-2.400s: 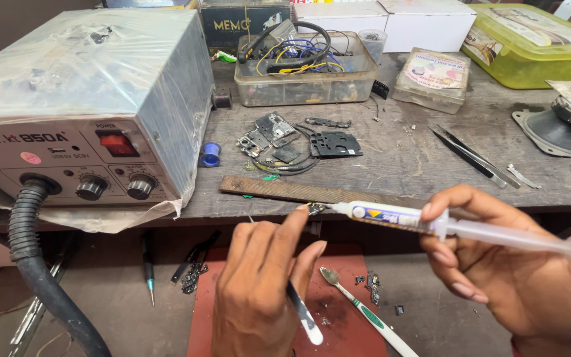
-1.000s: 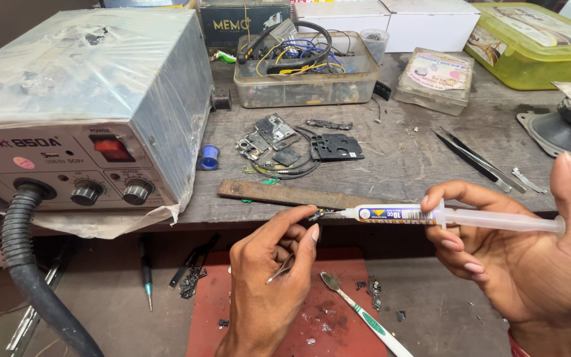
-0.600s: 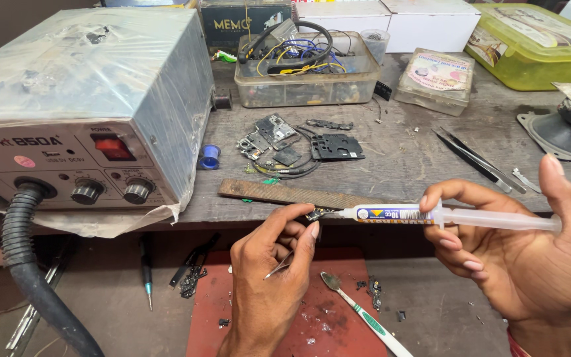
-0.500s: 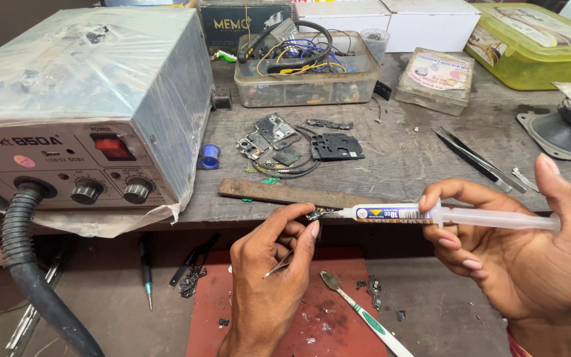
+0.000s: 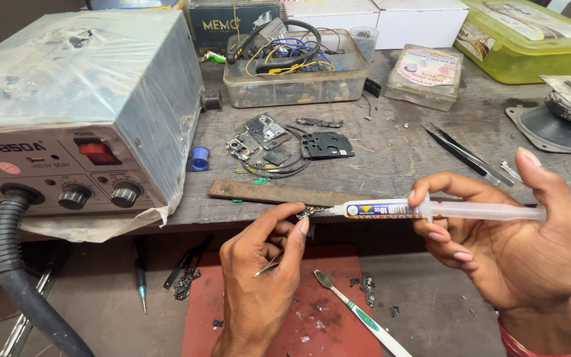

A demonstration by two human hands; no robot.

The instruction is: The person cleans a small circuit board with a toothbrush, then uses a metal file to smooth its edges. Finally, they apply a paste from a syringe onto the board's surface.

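At nine o'clock a grey hot-air station (image 5: 80, 112) wrapped in clear plastic stands on the counter (image 5: 391, 158), its ribbed black hose (image 5: 14, 277) dropping off the front edge. Just right of it lies a small blue spool (image 5: 199, 158), and past that, near the centre, a scatter of dismantled phone parts (image 5: 292, 142). At twelve o'clock a clear tub (image 5: 297, 82) holds tangled wires. A long flat metal file (image 5: 279, 194) rests along the counter's near edge.

At six o'clock the left hand (image 5: 259, 284) is curled nearly closed, thumb and forefinger pinching a tiny dark component (image 5: 304, 213) just below the file; thin tweezers (image 5: 269, 264) are tucked in its fingers. On the red mat (image 5: 206, 297) beneath lies a white-and-green toothbrush (image 5: 361, 316).

The syringe (image 5: 431, 210) runs level from centre toward three o'clock, its tip touching the component. The right hand (image 5: 517, 244) grips the barrel between forefinger and middle finger, with the thumb raised at the plunger's end and the remaining fingers loosely bent.

Toward two o'clock black tweezers (image 5: 460, 153) lie on the counter, near a round black speaker (image 5: 553, 122) and a yellow-green lidded box (image 5: 530, 39).
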